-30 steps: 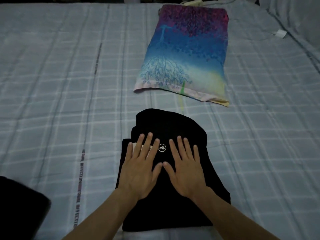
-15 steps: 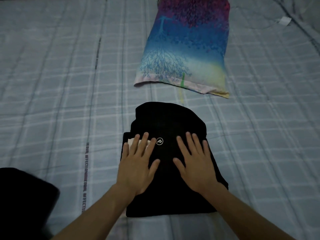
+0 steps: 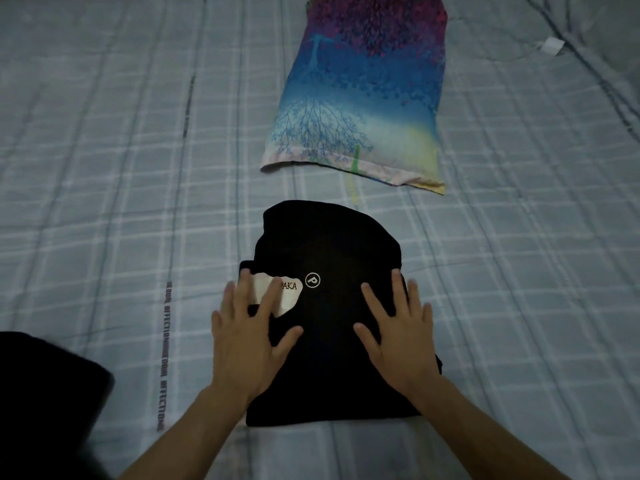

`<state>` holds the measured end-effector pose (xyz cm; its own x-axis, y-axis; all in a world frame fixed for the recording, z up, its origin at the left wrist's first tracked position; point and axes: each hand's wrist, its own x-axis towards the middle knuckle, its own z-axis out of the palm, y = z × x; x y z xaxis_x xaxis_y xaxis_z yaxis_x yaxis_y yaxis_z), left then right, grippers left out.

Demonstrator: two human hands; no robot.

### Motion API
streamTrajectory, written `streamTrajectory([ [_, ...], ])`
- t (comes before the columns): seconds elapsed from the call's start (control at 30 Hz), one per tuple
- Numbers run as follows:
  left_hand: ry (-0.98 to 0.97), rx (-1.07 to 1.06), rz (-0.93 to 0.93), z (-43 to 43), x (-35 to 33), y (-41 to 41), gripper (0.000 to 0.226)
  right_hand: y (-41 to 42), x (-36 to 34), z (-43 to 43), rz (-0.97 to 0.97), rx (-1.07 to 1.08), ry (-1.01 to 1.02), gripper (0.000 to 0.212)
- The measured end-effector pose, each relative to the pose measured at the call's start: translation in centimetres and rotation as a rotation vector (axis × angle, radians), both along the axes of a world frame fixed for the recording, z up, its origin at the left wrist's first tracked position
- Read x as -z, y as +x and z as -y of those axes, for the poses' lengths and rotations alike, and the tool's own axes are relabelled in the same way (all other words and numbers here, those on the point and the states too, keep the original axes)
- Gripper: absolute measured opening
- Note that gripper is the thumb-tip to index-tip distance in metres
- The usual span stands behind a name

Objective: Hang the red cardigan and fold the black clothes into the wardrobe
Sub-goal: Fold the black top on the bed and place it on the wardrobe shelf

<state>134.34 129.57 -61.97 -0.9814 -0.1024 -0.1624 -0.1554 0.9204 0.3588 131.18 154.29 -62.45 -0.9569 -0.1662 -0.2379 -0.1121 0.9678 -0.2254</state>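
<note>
Two flat, spread hands, left hand (image 3: 246, 344) and right hand (image 3: 401, 337), press the folded black garment (image 3: 329, 258) on the bed (image 3: 104, 202) just below the pillow (image 3: 363, 98), apparently smoothing its fold.

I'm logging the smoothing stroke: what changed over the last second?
The left hand and right hand slid apart across the folded black garment, toward its side edges, uncovering more of the white label. Both stay flat, gripping nothing. The garment and the pillow stayed put on the bed.
</note>
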Motion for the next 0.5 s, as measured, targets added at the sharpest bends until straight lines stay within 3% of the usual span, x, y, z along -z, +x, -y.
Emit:
streamTrajectory([
  [0.1,0.093,-0.136,0.148,0.8,-0.5,-0.1,0.104,0.2,-0.3,-0.9,0.117,0.018,-0.088,0.086],
  [0.27,0.255,-0.105,0.253,-0.1,0.3,0.7,0.129,0.2,-0.2,-1.1,0.245,-0.039,-0.196,0.108],
  [0.5,0.205,-0.059,-0.017,-1.6,1.0,1.6,0.125,0.6,0.2,-0.4,0.209,0.004,-0.205,0.108],
])
